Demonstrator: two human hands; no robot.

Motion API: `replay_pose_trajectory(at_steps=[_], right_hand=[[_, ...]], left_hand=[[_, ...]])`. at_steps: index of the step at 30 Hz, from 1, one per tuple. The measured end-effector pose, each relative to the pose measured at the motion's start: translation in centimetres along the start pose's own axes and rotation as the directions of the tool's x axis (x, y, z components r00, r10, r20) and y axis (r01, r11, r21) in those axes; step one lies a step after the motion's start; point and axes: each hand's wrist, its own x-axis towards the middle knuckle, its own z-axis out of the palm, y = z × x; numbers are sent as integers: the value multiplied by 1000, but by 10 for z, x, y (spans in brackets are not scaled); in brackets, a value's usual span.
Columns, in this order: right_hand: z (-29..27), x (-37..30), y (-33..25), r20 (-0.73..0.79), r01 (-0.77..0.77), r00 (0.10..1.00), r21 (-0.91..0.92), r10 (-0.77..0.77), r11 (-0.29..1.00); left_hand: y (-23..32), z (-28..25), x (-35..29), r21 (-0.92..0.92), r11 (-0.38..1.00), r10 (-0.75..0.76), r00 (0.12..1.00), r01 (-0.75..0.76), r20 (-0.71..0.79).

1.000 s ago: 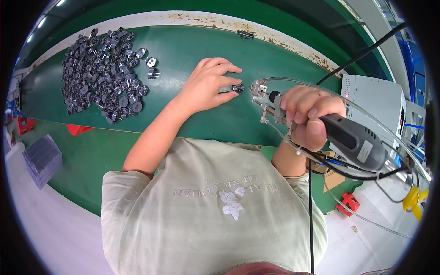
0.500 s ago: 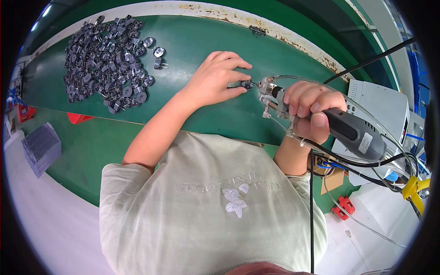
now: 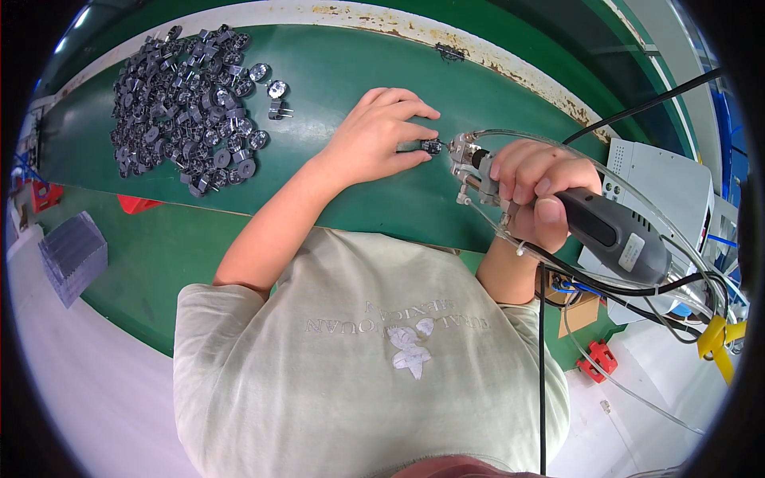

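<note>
Between the thumb and fingers of my left hand (image 3: pixel 374 137) is a small black round component (image 3: pixel 431 147), pinched low over the green tabletop. My right hand (image 3: pixel 543 179) is wrapped around a dark grey handheld power tool (image 3: pixel 617 235) with a metal nozzle assembly at its front. The tool's tip points left and meets, or nearly meets, the component's right side; whether they touch cannot be made out. To the left lies a large heap of similar black components (image 3: pixel 183 111), some showing silvery faces and metal pins.
A few loose components (image 3: pixel 277 89) lie right of the heap. A grey-white machine box (image 3: pixel 665 179) stands at the right, with hoses and black cables (image 3: pixel 677 279) running from the tool past it. The green table (image 3: pixel 319 72) has a rusty white rail (image 3: pixel 390 20) behind it.
Very little differs. The rear of the power tool has tilted a touch to the left, and the component has shifted minutely to the right in my left hand.
</note>
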Motion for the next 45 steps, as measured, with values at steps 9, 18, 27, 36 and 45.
replay_pose_trajectory(at_steps=[9,18,27,36,45], right_hand=[[-1,-1,0,22,12,1000,-21,-11,1000],[11,1,10,40,36,999,-60,-34,998],[13,10,-18,-23,14,1000,19,-13,1000],[9,-2,-7,16,-39,999,18,39,999],[9,-3,-2,33,-52,998,28,51,998]], left_hand=[[0,1,0,3,1000,-3,1000,3,3],[1,0,1,-6,1000,8,1000,-8,-8],[-2,1,0,-10,1000,21,1000,-21,0],[-3,-1,-2,-29,999,21,999,-20,28],[-3,-1,-2,-26,1000,11,999,-10,37]])
